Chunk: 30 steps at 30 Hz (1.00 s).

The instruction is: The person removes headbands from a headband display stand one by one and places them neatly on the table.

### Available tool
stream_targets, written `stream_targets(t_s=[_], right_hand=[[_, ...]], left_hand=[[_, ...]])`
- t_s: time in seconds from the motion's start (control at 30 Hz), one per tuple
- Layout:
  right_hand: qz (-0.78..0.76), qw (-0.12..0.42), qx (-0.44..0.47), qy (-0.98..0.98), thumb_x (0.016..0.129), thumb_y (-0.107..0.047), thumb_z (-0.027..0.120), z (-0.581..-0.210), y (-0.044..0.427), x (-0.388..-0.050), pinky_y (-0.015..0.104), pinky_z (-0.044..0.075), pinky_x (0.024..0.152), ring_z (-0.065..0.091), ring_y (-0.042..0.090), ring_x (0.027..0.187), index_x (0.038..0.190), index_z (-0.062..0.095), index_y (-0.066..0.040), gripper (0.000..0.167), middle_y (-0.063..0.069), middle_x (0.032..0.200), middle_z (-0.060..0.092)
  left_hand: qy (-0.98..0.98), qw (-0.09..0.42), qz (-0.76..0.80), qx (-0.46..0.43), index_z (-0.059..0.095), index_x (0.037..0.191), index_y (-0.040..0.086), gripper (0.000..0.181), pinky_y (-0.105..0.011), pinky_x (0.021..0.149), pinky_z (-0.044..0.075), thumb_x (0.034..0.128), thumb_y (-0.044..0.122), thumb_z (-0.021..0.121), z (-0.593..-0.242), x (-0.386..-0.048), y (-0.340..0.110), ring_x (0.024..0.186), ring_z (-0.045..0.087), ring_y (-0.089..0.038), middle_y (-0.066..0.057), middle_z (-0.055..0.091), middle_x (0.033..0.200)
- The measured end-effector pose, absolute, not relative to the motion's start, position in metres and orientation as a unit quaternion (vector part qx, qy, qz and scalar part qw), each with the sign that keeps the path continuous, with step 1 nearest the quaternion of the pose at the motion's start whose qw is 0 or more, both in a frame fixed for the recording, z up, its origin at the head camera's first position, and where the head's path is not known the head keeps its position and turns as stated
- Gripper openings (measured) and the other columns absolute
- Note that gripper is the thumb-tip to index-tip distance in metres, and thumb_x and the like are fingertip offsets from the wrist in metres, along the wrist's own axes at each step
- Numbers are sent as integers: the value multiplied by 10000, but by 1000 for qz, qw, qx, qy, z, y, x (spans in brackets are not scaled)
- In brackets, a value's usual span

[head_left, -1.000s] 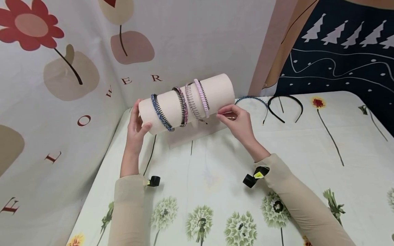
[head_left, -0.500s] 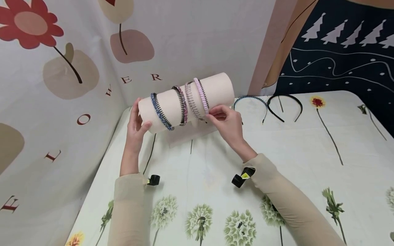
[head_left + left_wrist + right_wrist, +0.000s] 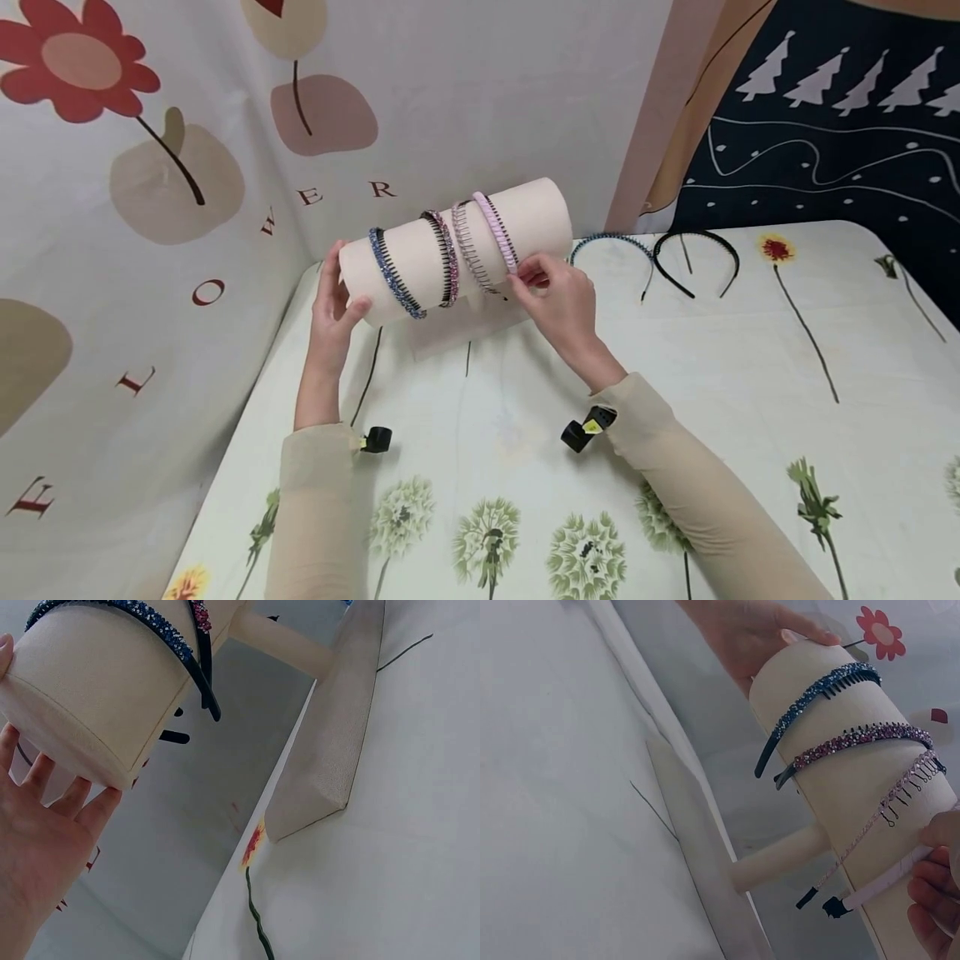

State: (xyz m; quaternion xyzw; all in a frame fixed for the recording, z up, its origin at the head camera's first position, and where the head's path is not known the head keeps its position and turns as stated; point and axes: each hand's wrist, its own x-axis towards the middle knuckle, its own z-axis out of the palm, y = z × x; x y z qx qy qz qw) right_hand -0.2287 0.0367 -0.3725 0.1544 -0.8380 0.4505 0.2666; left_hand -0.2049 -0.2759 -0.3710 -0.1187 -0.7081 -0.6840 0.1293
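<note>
A cream, cylinder-topped headband stand carries a blue glitter headband, a pink-purple glitter headband, a thin pink toothed headband and a lilac wrapped headband. My left hand holds the roll's left end, thumb at the near side; in the left wrist view the fingertips lie against its end. My right hand pinches the lilac headband low on its near side. In the right wrist view, that headband's dark-tipped end projects past the roll's edge.
On the table right of the stand lie a blue toothed headband and a black headband. The stand's flat base rests on the flower-print tablecloth. A printed cloth wall rises close behind.
My right hand has moved left from near the roll's right end to the lilac headband, which then shifts slightly right at its near side. My left hand stays put.
</note>
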Motion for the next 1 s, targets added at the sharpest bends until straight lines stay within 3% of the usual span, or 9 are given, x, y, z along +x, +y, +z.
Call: stream_targets(t_s=[0.23,0.83,1.0], right_hand=[[459,275,154,-831,872,-156,734,-373,45,-232,341,588,719,711,203,783,909,702,-62,106,75,868,741],[482,265,137,-824,884,-142,711,-368,63,-236,355,600,713,708,220,814,920,701,-44,105,95,882,730],[491,268,116,-821,886,-151,710,-367,71,-239,287,593,709,712,199,829,932,701,-44,117,93,887,733]], left_hand=[[-709,130,-683,-119,297,1563,323,744,-210,956,501,916,189,639,-370,-205,-276,1381,402,-183,82,327,1595],[-708,131,-684,-117,274,1578,285,759,-205,961,492,913,173,622,-372,-206,-276,1390,388,-171,96,316,1602],[-707,131,-684,-118,283,1574,297,753,-205,964,491,915,180,629,-372,-206,-276,1385,391,-176,89,321,1599]])
